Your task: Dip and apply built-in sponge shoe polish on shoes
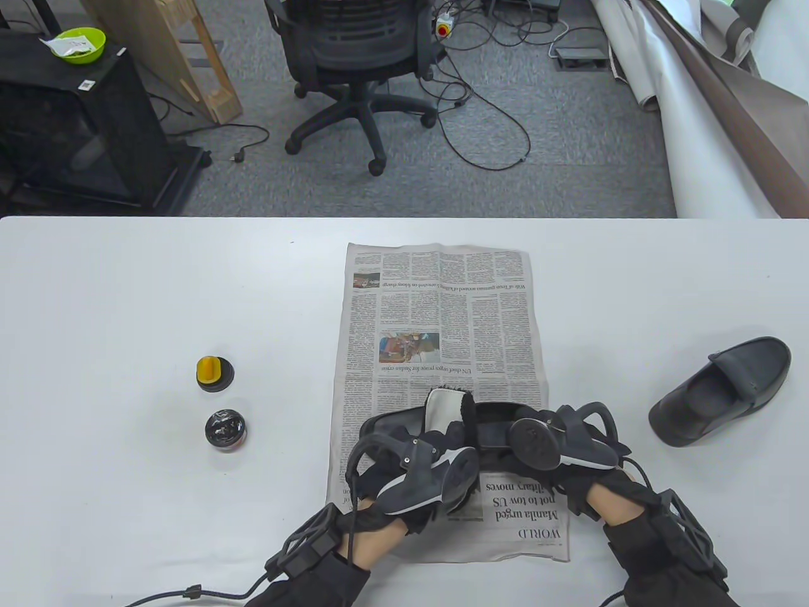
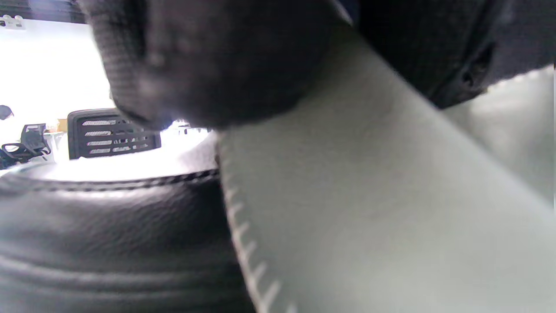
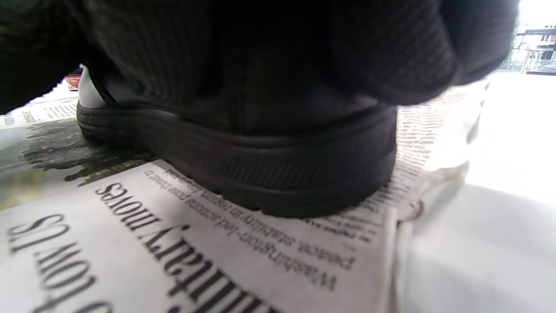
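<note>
Resting on the newspaper [image 1: 442, 303], headline "Manila urged", a black shoe [image 3: 278, 169].

Table [image 1: 126, 284]: white, smooth, spans the full width of the table view. Light even and bright, soft shadows only.

Floor [image 1: 569, 171]: grey carpet beyond the far table edge. Black cables [image 1: 486, 120] loop across it; a white box with a red button [image 1: 444, 27] lies among them, a grey pedal [image 1: 579, 57] to its right.

Chair [image 1: 357, 69]: black mesh office chair on a five-star castor base, centred behind the table.

Far left: black cabinet [image 1: 82, 133] with a green bowl [image 1: 78, 44] on top. Wooden frame [image 1: 189, 57] leans just beside it.

Far right: rolled white and brown sheets [image 1: 714, 107], slanting to the floor.

Left wrist view: a second mesh chair back [image 2: 113, 132], bright overexposed room behind.
</note>
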Demonstrator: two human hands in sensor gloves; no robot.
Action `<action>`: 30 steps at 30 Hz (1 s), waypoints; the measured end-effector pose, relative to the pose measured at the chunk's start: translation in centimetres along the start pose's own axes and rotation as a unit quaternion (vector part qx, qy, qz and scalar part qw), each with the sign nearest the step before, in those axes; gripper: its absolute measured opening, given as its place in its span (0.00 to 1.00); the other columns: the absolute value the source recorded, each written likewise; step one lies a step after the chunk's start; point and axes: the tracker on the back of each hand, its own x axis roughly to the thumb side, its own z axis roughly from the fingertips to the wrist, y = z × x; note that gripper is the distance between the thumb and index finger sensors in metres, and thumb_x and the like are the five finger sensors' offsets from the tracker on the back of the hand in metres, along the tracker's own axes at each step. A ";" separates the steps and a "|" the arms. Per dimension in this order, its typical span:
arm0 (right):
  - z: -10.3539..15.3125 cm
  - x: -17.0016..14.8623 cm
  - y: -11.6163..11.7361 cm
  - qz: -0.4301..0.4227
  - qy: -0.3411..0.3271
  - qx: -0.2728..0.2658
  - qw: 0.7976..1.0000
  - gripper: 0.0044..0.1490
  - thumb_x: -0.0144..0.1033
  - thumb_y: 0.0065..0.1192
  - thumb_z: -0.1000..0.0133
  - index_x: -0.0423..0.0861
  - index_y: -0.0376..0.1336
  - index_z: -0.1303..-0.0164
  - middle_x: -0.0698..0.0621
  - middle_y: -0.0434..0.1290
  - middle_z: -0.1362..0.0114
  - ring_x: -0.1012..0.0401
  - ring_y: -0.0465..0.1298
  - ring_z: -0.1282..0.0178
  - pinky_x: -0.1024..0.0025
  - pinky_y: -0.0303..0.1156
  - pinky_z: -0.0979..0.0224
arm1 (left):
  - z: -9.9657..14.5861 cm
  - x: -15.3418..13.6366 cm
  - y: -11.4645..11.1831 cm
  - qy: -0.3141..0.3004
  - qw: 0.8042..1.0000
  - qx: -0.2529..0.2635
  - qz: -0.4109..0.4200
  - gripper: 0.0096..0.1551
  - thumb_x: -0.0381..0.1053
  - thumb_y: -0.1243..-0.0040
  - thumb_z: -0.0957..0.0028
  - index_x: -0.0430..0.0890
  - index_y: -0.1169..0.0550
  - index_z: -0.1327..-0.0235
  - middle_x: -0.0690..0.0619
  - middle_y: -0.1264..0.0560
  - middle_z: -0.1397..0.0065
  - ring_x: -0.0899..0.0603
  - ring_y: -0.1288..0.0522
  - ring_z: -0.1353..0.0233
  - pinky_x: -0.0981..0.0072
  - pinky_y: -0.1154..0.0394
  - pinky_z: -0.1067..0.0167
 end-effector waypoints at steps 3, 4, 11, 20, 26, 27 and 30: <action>0.0 0.1 0.0 0.002 0.002 -0.001 1.000 0.26 0.61 0.66 0.60 0.53 0.73 0.63 0.52 0.73 0.44 0.58 0.80 0.65 0.54 0.77 0.40 | 0.0 -0.3 0.1 0.002 0.999 -0.030 -0.017 0.36 0.61 0.25 0.60 0.51 0.24 0.38 0.56 0.13 0.65 0.55 0.14 0.78 0.56 0.15 0.47; 0.1 0.1 0.0 0.003 0.003 -0.001 1.000 0.26 0.61 0.66 0.60 0.53 0.73 0.63 0.53 0.73 0.44 0.58 0.80 0.64 0.54 0.77 0.40 | 0.0 -0.4 0.0 -0.011 0.999 -0.031 -0.023 0.36 0.61 0.24 0.60 0.51 0.24 0.38 0.56 0.13 0.64 0.55 0.14 0.78 0.56 0.15 0.47; 0.1 0.1 0.0 0.002 0.005 -0.001 1.000 0.26 0.61 0.66 0.60 0.53 0.73 0.63 0.53 0.73 0.44 0.58 0.80 0.64 0.54 0.77 0.40 | -0.1 -2.7 -0.2 -0.004 0.993 -0.092 -0.073 0.36 0.60 0.22 0.61 0.53 0.23 0.39 0.57 0.13 0.64 0.55 0.14 0.77 0.55 0.16 0.46; 0.0 0.0 0.0 -0.001 0.002 0.002 1.000 0.26 0.61 0.66 0.60 0.53 0.73 0.63 0.52 0.73 0.44 0.58 0.80 0.64 0.54 0.77 0.40 | -0.6 -6.7 0.2 0.056 0.983 -0.153 -0.086 0.36 0.60 0.22 0.60 0.54 0.23 0.39 0.56 0.13 0.63 0.54 0.14 0.76 0.55 0.16 0.45; 0.0 -0.1 0.1 -0.001 0.003 0.002 1.000 0.26 0.61 0.66 0.60 0.53 0.73 0.63 0.52 0.73 0.44 0.58 0.80 0.65 0.54 0.77 0.40 | -0.6 -5.5 1.0 0.024 0.995 -0.051 -0.085 0.36 0.61 0.23 0.61 0.54 0.22 0.39 0.57 0.13 0.64 0.56 0.14 0.77 0.56 0.15 0.46; 0.0 -0.1 0.1 -0.002 0.003 0.003 1.000 0.26 0.61 0.66 0.60 0.53 0.73 0.63 0.52 0.73 0.44 0.58 0.80 0.65 0.54 0.77 0.40 | -0.7 -4.8 1.2 0.013 0.998 -0.030 -0.054 0.36 0.62 0.24 0.60 0.53 0.23 0.38 0.57 0.13 0.64 0.56 0.14 0.77 0.56 0.15 0.46; 0.1 0.0 0.1 0.001 0.003 0.002 1.000 0.26 0.61 0.66 0.60 0.53 0.73 0.63 0.52 0.73 0.44 0.58 0.80 0.65 0.54 0.77 0.40 | -1.5 -2.2 1.8 -0.009 0.997 0.019 0.069 0.37 0.62 0.26 0.60 0.53 0.24 0.37 0.57 0.13 0.63 0.56 0.15 0.77 0.56 0.16 0.46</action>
